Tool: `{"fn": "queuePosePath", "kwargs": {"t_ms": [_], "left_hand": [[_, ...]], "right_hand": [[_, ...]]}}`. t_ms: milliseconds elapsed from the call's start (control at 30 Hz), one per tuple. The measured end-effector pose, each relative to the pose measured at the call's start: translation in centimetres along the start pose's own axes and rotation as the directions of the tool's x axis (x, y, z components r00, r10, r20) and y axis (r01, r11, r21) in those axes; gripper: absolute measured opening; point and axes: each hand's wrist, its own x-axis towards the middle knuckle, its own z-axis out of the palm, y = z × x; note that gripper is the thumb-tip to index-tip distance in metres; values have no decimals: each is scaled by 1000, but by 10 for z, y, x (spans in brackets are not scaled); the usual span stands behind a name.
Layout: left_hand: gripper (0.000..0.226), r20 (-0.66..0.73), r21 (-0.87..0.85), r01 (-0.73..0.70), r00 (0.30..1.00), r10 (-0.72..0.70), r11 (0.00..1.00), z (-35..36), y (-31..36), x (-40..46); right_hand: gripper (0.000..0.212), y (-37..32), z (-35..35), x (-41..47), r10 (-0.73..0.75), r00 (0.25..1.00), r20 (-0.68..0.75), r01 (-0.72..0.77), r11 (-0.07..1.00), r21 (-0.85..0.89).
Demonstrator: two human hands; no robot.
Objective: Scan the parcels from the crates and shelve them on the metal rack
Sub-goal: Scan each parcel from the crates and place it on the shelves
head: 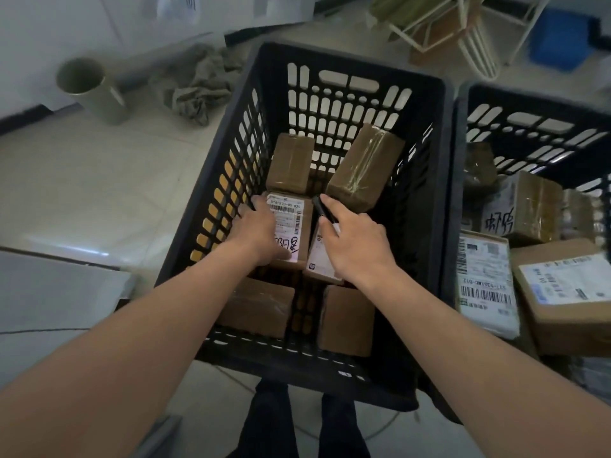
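Since the view looks straight down from the head: both bare arms reach into a black slotted crate (439, 180) on the floor.
Far left, off-task: a green tube (91, 90) and a crumpled cloth (195, 84) lie on the tiles.
Left hand (256, 234): fingers curl over the left and far edges of the labelled parcel (291, 226), apparently to lift it out.
Labelled parcel: it sits in the crate's middle, label up so the barcode can be read; its long axis runs near to far, barcode at the far end.
Right hand (358, 244): it holds a dark pen-like tool (322, 211), tip pointing far-left, index finger laid along it; the other fingers cannot be told.
Other parcels: five brown boxes lie around it.
Right crate (463, 133): it touches the first and holds more labelled parcels.
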Motion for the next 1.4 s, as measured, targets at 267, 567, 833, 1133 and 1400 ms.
{"fn": "queuePosePath", "kwargs": {"t_ms": [267, 567, 833, 1133, 1400], "left_hand": [[143, 134, -321, 19, 991, 26, 947, 18, 9, 8], [101, 190, -512, -2, 975, 116, 859, 7, 4, 10], [97, 133, -651, -82, 967, 219, 755, -34, 4, -26], [98, 34, -674, -168, 966, 257, 719, -84, 12, -81], [100, -356, -503, -469, 878, 321, 726, -124, 25, -113]], "right_hand": [[52, 8, -10, 0, 2, 1000, -25, 1, 996, 92], [50, 8, -29, -13, -42, 997, -62, 56, 969, 241], [52, 6, -67, -40, -83, 995, -58, 98, 935, 342], [51, 9, -119, -77, -226, 971, -77, 239, 936, 257], [50, -9, -153, -113, -317, 941, -121, 327, 942, 74]]}}
